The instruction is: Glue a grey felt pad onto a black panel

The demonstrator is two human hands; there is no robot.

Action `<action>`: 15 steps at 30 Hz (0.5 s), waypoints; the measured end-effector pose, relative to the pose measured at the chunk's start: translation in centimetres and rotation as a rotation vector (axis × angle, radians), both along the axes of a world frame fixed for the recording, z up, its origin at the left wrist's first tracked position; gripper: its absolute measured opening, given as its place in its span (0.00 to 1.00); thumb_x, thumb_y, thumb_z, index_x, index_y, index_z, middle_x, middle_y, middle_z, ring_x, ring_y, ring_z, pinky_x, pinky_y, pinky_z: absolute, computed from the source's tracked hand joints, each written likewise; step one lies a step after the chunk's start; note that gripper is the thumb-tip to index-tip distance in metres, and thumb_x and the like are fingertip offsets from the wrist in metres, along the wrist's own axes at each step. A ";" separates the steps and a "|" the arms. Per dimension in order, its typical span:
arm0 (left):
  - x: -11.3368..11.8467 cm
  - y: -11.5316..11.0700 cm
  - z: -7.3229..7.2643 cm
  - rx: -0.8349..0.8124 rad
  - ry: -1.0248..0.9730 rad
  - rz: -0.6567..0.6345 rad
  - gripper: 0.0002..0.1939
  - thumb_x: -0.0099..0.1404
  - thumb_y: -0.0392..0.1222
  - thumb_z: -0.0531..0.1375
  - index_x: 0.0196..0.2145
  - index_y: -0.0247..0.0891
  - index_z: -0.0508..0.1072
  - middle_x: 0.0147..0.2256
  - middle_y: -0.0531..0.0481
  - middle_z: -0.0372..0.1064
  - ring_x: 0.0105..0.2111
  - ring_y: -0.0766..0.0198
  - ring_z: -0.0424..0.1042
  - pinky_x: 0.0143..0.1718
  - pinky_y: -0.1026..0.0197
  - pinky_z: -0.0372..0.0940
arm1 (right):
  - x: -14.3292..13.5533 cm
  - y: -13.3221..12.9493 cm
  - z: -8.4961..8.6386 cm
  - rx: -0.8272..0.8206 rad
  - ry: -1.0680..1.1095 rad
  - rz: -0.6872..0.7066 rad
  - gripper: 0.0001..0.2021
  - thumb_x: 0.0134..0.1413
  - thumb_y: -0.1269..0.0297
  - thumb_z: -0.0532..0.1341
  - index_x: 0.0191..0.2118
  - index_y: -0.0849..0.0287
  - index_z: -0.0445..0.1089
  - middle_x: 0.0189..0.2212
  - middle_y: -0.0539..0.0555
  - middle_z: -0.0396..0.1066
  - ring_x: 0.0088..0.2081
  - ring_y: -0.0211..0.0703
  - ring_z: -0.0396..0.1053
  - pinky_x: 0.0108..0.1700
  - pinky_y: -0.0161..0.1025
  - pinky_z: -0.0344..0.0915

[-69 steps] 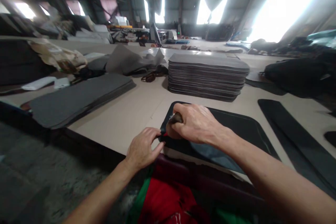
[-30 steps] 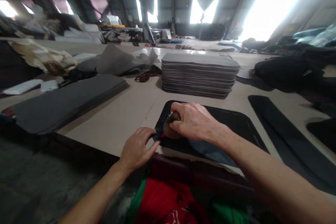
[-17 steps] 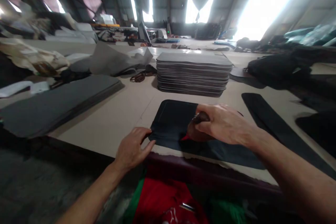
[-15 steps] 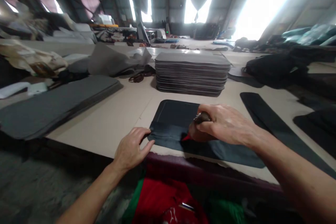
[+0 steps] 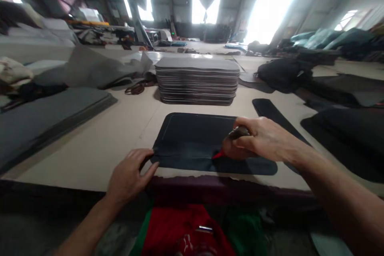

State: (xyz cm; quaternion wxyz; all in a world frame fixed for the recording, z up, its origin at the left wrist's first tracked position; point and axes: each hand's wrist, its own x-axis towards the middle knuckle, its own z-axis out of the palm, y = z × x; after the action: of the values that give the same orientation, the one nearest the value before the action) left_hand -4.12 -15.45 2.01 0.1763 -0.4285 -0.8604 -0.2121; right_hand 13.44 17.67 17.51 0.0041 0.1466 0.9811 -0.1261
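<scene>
Far left on the pale worktable (image 5: 99, 144) lies a low pile of grey sheets (image 5: 45, 118), with crumpled grey material (image 5: 87, 70) beyond it. Nearer, the left hand (image 5: 129, 176) rests at the table's near edge, fingers together and pressed down on the near-left corner of the dark flat panel (image 5: 192, 138), pinning rather than gripping it. The panel lies flat just in from the near edge, in the middle of the scene, with rounded corners and a raised or stitched line running round its border. It looks thin, light and pliant, more like leather or coated fabric than board, so it would probably flop if lifted by one corner and slide on the smooth tabletop unless held down; the bordered edge and corners seem the firmest places to take hold, ideally at two points at once. To its right, the right hand (image 5: 261, 140) is closed around a small dark-handled tool (image 5: 238, 132), whose red tip (image 5: 218, 154) touches the panel near its near edge; what kind of tool it is cannot be told. Behind the panel stands a tall, even stack of grey panels (image 5: 196, 80), well apart from it. Right of the hand a long dark strip (image 5: 270, 112) lies on the table, and farther right are heaps of dark material (image 5: 345, 128).
</scene>
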 end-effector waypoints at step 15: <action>-0.9 -0.3 -0.5 -0.032 0.051 0.015 0.22 0.69 0.62 0.50 0.47 0.43 0.69 0.45 0.47 0.72 0.47 0.50 0.72 0.50 0.47 0.67 | 7.2 5.6 0.1 -0.007 -0.024 -0.311 0.11 0.52 0.56 0.60 0.38 0.56 0.71 0.29 0.51 0.72 0.30 0.42 0.67 0.29 0.35 0.55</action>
State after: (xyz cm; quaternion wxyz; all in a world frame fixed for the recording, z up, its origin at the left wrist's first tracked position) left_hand -5.06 -15.70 1.50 0.1926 -0.4299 -0.8622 -0.1860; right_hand 20.69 23.28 17.65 -0.0031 0.2984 0.9460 -0.1269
